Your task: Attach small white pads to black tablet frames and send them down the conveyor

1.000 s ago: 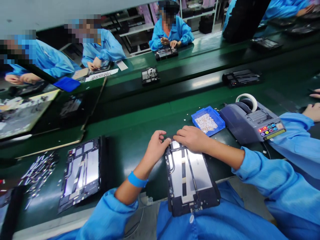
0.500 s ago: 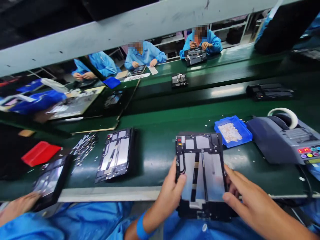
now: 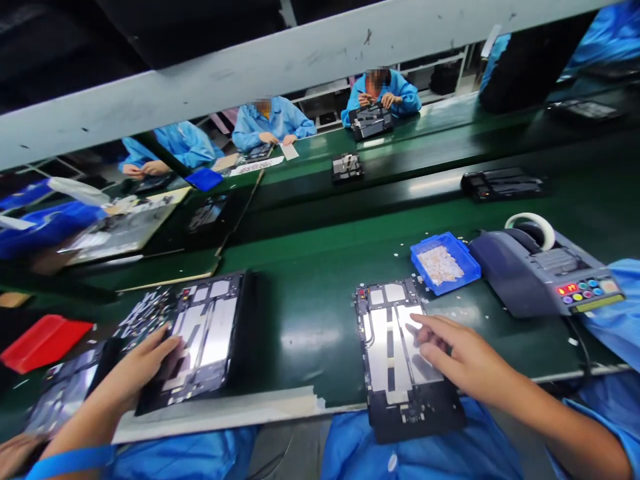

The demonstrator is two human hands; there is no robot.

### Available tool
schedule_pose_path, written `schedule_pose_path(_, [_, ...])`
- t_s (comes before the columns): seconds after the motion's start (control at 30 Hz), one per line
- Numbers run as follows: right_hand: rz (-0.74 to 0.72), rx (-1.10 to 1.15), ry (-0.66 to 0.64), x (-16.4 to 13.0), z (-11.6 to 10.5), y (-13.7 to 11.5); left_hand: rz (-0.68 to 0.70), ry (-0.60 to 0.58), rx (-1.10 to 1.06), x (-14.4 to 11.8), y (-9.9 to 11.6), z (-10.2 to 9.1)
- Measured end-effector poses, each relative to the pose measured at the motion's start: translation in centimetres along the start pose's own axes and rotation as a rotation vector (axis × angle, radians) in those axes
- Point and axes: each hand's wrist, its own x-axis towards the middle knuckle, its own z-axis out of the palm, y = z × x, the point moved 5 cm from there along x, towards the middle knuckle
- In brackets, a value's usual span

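Note:
Two opened tablet frames lie on the green bench. My right hand (image 3: 463, 360) rests on the right-hand tablet frame (image 3: 393, 347), fingers spread, index finger stretched over its silver plate. That frame's near end hangs over the bench edge above my lap. My left hand (image 3: 143, 365) reaches far to the left and grips the near left edge of the left-hand tablet frame (image 3: 207, 333), fingers laid over its metal plate. A blue band sits on my left wrist.
A blue tray (image 3: 470, 263) of small white pieces and a grey tape dispenser (image 3: 537, 277) stand right of the frames. Loose parts (image 3: 143, 313), a red tray (image 3: 43, 340) and another tablet (image 3: 63, 393) lie at left, near a neighbour's hand (image 3: 11, 455). Co-workers sit across the conveyor.
My left hand let go of the right tablet frame and moved left onto the other one. The right frame now lies flat on the bench under my right hand.

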Motion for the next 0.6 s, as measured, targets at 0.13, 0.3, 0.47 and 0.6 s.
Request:
schedule_pose_path(0.13, [0.053,-0.067,0.079,0.0,-1.7,1.6,0.246,0.007,0.169,-4.4,5.6,2.1])
schedule_pose_path(0.3, [0.089,-0.160,0.132,0.5,-2.5,2.9,0.665,-0.353,-0.075,-13.1,16.1,11.0])
schedule_pose_path(0.47, [0.019,-0.193,0.131,1.1,-1.8,1.4,0.996,-0.417,0.019,-14.1,24.5,19.0])
schedule_pose_path(0.6, [-0.006,-0.194,0.116,1.1,-1.5,0.4,1.174,-0.545,0.157,-12.9,26.7,21.8])
